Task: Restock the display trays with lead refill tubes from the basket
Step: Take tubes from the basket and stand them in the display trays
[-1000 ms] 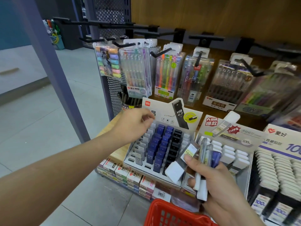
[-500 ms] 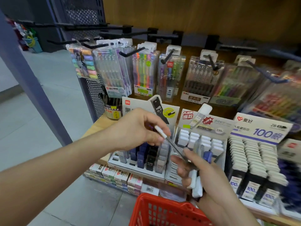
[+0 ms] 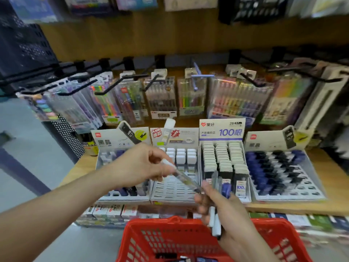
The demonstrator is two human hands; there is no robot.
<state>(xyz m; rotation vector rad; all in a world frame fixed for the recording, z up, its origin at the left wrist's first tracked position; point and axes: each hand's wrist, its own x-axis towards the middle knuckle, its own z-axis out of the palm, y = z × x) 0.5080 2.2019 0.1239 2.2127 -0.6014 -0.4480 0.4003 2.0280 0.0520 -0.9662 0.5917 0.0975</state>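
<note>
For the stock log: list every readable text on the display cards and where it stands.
"黑晶": leftmost card.
"HB 0.7": black tube pictured on it.
"爱好": third card.
"2B": same card.
"100根": same card.
"100": tube label below it.
All other print: too blurred.

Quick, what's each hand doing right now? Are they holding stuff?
Left hand: pinches one clear lead refill tube near its white cap.
Right hand: grips a bunch of lead refill tubes.
</note>
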